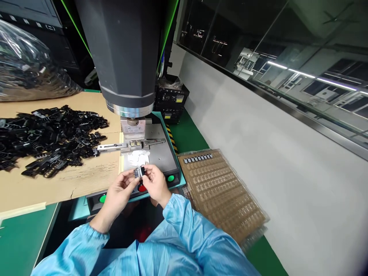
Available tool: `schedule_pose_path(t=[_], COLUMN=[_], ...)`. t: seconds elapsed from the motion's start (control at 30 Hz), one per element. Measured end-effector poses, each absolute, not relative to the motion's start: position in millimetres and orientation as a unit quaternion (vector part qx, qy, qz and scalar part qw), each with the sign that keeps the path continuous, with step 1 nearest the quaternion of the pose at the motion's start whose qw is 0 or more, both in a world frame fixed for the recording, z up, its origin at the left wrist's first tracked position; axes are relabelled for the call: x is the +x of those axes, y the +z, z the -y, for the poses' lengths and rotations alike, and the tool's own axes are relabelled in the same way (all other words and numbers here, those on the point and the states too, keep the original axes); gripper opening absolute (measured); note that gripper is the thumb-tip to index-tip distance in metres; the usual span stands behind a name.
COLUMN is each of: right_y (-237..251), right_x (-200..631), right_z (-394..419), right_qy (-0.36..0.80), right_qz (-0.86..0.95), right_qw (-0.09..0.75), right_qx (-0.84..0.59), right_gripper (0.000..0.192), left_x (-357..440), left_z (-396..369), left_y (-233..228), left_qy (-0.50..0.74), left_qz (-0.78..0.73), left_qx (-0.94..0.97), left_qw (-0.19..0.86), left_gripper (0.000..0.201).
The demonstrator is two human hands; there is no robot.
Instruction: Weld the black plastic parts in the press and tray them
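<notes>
Two hands: left hand and right hand meet in front of the press base, fingertips drawn together on one small black part.
Part position: between the two hands, just in front of the white fixture on the metal plate, directly below the big dark press head.
Long axis: hard to read at this size; the part seems to lie roughly left to right, spanning from one hand's fingertips to the other's.
Nearer hand: both touch it; the right hand's fingers curl closer over it, while the left pinches its left end.
Hand opening: both nearly closed, thumb and forefinger pinched on the part, other fingers loosely bent.
Buttons: a red button sits under the hands, flanked by a green button on the left and another green one on the right.
Left side: heap of black parts on cardboard.
Right side: brown blister tray, one filled row at its far edge.
</notes>
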State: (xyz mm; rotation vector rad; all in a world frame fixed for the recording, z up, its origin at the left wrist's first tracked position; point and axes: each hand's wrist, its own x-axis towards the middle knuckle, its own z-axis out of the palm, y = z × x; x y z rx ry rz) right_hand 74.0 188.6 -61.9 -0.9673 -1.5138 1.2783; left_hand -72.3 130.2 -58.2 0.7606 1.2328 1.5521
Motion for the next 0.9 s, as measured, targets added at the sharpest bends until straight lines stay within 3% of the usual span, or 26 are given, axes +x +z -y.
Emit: schedule_pose_path(t=[0.4, 0.63, 0.9], right_y=[-51, -43, -44], right_x=[79, 79, 77], right_z=[-173, -172, -172], right_qy=[0.524, 0.608, 0.678], right_qz=[0.610, 0.527, 0.461], right_qw=[0.457, 0.480, 0.464], right_qx=[-0.380, -0.350, -0.336], right_gripper=[0.032, 0.034, 0.036], left_x=[-71, -78, -83], left_z=[-119, -119, -118], left_y=[-57, -47, -48], left_qy=[0.633, 0.635, 0.632], left_qz=[-0.507, -0.404, -0.364], left_qx=[0.314, 0.192, 0.138], left_qw=[0.493, 0.630, 0.670], left_gripper=[0.056, 0.052, 0.041])
